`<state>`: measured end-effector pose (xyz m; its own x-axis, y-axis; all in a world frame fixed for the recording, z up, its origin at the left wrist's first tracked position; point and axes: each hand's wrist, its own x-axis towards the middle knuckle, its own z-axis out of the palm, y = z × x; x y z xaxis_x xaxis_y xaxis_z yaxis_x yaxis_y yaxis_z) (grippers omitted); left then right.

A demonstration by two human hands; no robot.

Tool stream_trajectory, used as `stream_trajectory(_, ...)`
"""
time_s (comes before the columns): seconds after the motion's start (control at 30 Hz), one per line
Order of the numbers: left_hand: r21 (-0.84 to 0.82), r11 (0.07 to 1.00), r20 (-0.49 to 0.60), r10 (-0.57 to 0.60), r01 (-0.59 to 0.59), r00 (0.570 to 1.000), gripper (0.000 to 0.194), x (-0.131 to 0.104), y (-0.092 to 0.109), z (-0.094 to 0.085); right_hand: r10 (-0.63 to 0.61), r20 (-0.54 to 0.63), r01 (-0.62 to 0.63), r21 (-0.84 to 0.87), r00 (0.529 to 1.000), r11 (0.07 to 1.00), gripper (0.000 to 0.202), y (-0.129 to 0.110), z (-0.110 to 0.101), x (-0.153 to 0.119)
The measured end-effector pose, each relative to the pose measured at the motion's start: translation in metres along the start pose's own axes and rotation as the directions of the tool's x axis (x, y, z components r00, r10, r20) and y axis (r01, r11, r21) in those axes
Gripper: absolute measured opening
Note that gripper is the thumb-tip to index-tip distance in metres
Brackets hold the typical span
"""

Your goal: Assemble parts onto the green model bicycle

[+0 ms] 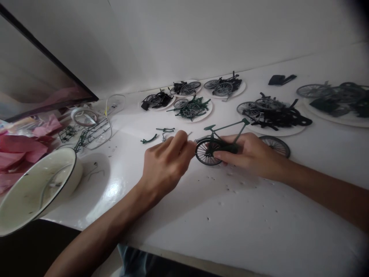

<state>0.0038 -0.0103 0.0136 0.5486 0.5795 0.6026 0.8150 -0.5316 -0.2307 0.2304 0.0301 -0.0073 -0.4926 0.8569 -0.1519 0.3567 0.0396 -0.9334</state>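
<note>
A dark green model bicycle [227, 126] is held above the white table by my right hand [255, 157], thumb in front and fingers behind its lower frame. One spoked wheel [208, 152] is fitted at its left end, under the small saddle. My left hand [170, 161] is closed in a pinch right at that wheel's left edge; whatever lies between its fingertips is hidden. Just behind my left hand lie a curved green part [149, 139] and a thin green part [165, 129]. A loose black-tyred wheel [275, 146] rests beyond my right wrist.
Along the wall stand several paper plates piled with bicycle parts, such as a green pile [191, 107] and a black pile [273, 113]. Black pieces [281, 79] lie farther back. At left are an enamel basin [65, 182], green sprues [93, 132], a tape roll [84, 116] and pink paper [17, 150].
</note>
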Motion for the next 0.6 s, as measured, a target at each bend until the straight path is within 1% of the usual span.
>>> stream_trajectory(0.07,-0.046,0.999,0.000,-0.008,0.008,1.000,0.009,0.001,-0.004,-0.001,0.000,0.001,0.000,0.003,1.000,1.000,0.029,0.001,0.000,0.000)
stream_trajectory(0.13,-0.096,0.995,0.032,-0.007,0.010,0.999,0.010,0.002,-0.011,-0.001,0.005,0.000,-0.005,0.003,1.000,1.000,0.030,0.002,0.000,0.000)
stream_trajectory(0.23,-0.126,0.991,0.144,-0.013,0.032,0.989,0.013,0.002,-0.020,0.000,0.014,-0.003,-0.014,-0.008,1.000,1.000,0.028,0.002,0.000,0.000)
stream_trajectory(0.3,-0.137,0.986,0.221,-0.057,0.089,0.974,0.017,0.002,-0.025,0.001,0.005,-0.006,-0.005,-0.027,1.000,1.000,0.026,0.002,-0.001,0.000)
stream_trajectory(0.37,-0.180,0.962,0.269,-0.151,0.203,0.951,0.017,0.001,-0.026,0.003,-0.007,-0.009,0.007,-0.042,1.000,0.999,0.025,0.003,-0.002,0.001)
stream_trajectory(0.4,-0.231,0.933,0.289,-0.205,0.276,0.935,0.017,0.001,-0.026,0.003,-0.010,-0.011,0.009,-0.047,1.000,0.999,0.025,0.004,-0.002,0.001)
stream_trajectory(0.47,-0.390,0.829,0.329,-0.282,0.402,0.901,0.015,0.001,-0.024,0.003,-0.014,-0.012,0.014,-0.049,1.000,0.999,0.026,0.005,-0.002,0.001)
stream_trajectory(0.53,-0.554,0.686,0.348,-0.323,0.471,0.880,0.012,0.002,-0.022,0.003,-0.034,-0.032,0.033,-0.042,0.999,0.999,0.025,0.007,-0.001,-0.001)
stream_trajectory(0.6,-0.660,0.556,0.350,-0.367,0.505,0.862,0.010,0.003,-0.019,0.004,-0.103,-0.112,0.096,-0.069,0.988,0.993,0.020,0.006,0.003,-0.003)
